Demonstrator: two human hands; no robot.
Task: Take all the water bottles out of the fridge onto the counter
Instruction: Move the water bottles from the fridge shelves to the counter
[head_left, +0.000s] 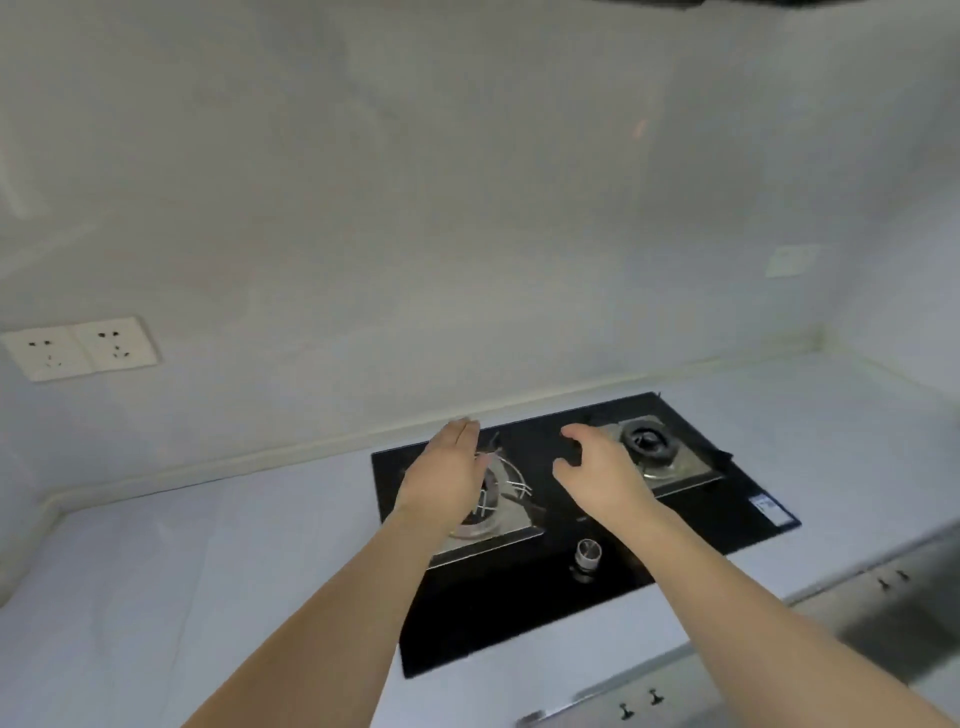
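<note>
Both my arms reach forward over a white counter (182, 571). My left hand (447, 478) hovers above the left burner of a black gas hob, fingers straight and together, holding nothing. My right hand (597, 473) hangs over the middle of the hob with its fingers curled apart and empty. No water bottle and no fridge are in view.
A black glass gas hob (519, 613) with two burners and a metal knob (587, 553) is set into the counter. A double wall socket (80, 348) sits on the wall at left. Drawer fronts with small handles (641, 704) run along the lower right.
</note>
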